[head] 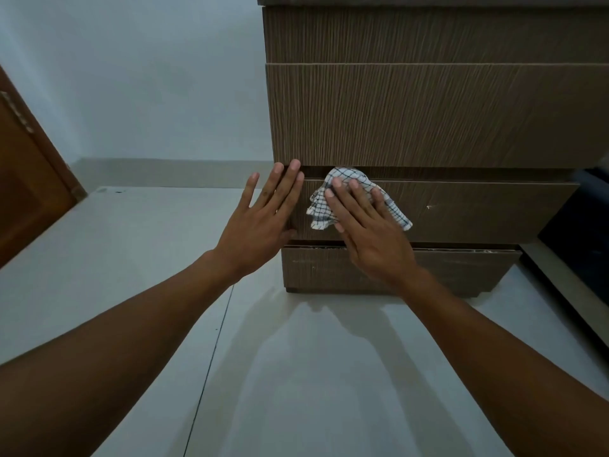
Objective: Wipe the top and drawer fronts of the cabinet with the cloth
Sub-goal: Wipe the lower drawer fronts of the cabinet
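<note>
A brown wood-grain cabinet [428,113] with stacked drawer fronts fills the upper right. My right hand [369,232] lies flat over a white cloth with a dark check pattern [321,211], pressing it against the left part of the third drawer front [478,212]. My left hand [263,222] rests with fingers spread on the cabinet's left edge, fingertips at the gap under the second drawer front; it holds nothing. The lowest drawer front [461,272] sits slightly recessed below. The cabinet top is barely visible at the frame's upper edge.
Pale floor tiles [263,374] spread below and left of the cabinet. A grey-white wall [148,77] stands behind. A brown wooden door [26,179] is at the far left. A dark object [586,219] sits right of the cabinet.
</note>
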